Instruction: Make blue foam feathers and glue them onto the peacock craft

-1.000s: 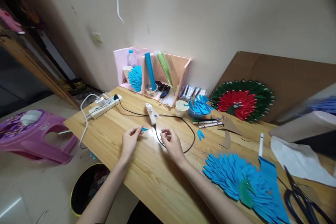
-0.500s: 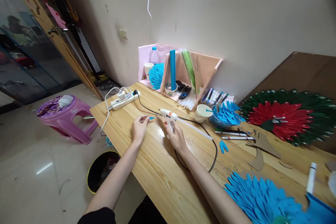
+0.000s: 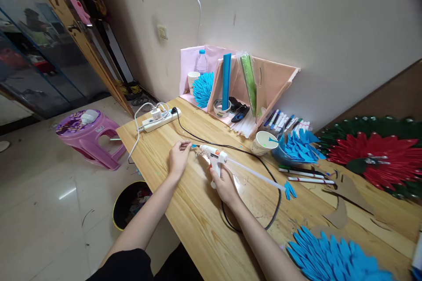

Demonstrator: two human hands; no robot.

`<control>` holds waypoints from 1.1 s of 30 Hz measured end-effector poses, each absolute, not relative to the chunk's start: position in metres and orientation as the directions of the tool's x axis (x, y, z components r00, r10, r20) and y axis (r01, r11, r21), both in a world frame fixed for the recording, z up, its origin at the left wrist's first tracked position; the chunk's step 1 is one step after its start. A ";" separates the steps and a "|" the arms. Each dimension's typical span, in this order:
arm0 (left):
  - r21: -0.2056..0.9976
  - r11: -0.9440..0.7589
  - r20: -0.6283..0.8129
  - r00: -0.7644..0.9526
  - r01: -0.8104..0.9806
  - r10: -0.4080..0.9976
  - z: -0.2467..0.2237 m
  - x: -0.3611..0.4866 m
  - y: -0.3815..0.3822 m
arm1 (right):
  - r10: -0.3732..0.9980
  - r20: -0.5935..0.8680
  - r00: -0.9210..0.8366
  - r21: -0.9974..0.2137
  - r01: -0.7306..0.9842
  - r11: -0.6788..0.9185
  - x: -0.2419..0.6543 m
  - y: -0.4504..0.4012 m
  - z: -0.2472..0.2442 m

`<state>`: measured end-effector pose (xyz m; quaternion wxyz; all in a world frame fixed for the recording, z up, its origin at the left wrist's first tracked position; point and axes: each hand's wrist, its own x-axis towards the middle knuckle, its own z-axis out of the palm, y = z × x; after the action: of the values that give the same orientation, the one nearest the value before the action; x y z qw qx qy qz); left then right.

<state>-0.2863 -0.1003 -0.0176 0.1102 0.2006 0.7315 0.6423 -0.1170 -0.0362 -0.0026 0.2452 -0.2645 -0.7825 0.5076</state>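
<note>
My right hand (image 3: 225, 183) is wrapped round the grip of a white hot glue gun (image 3: 214, 154), a long clear glue stick (image 3: 255, 172) sticking out of its back end. My left hand (image 3: 180, 156) pinches a small blue petal-like piece (image 3: 195, 145) between thumb and fingertips. The gun's nozzle is at the blue piece; whether they touch I cannot tell. A black cord (image 3: 276, 213) loops over the table around my right wrist. To the right lie a few small folded blue pieces (image 3: 290, 190), and nearer me is a large blue layered petal flower (image 3: 336, 254).
A paper cup (image 3: 264, 142) and a bowl of blue pieces (image 3: 296, 147) stand beyond the gun. A power strip (image 3: 161, 120) lies at the table's far left edge. Behind are a pink organizer (image 3: 273, 77), markers (image 3: 310, 180) and a red-green flower (image 3: 379, 160). A bin (image 3: 132, 204) is below.
The glue gun has turned so its nozzle meets the blue piece, and its glue stick has lifted with it. My hands have come closer together. The view has shifted slightly.
</note>
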 end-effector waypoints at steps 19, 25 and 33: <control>0.990 0.073 0.076 -0.894 0.121 0.441 -0.015 -0.284 -0.100 | 0.648 0.129 -0.751 -0.926 0.143 0.349 -0.119 -0.036 -0.005; 0.991 0.061 0.080 -0.896 0.118 0.437 -0.014 -0.285 -0.100 | 0.660 0.142 -0.738 -0.923 0.143 0.358 -0.119 -0.036 -0.002; 0.993 0.052 0.069 -0.898 0.101 0.435 -0.013 -0.286 -0.100 | 0.657 0.141 -0.741 -0.909 0.165 0.382 -0.120 -0.036 0.001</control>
<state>-0.2858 -0.0996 -0.0134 0.1261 0.1879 0.7144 0.6622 -0.1196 -0.0358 0.0010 0.2497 -0.2592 -0.7929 0.4917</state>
